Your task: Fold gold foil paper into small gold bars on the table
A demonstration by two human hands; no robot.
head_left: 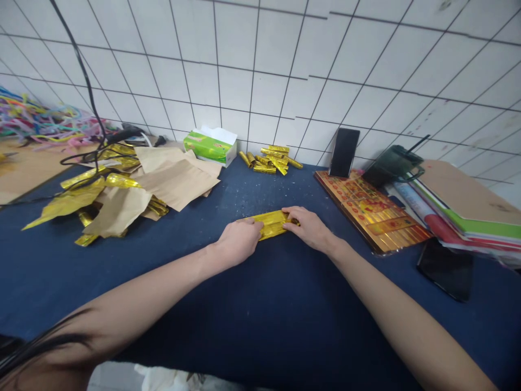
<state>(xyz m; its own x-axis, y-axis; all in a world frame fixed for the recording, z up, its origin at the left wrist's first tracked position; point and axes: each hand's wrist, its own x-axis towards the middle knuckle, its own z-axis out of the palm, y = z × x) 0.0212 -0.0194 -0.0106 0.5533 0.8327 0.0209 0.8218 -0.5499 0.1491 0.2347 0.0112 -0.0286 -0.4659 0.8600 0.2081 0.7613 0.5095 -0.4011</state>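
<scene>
A strip of gold foil paper (272,224) lies across the dark blue tabletop (285,304) between my hands. My left hand (240,239) is closed over the strip's left end, fingers curled down on it. At the other end, my right hand (307,225) pinches the foil between thumb and fingers. The undersides of both hands are hidden. Beyond them, near the wall, a small pile of rolled gold foil tubes (271,159) rests on the table.
Brown paper sheets (175,174) and crumpled gold foil (69,203) lie at left beneath a black cable (87,76). A green tissue box (209,146) stands behind. On the right are a decorated red-gold pack (370,212), an upright phone (344,152), a dark mug (393,165) and stacked folders (472,201).
</scene>
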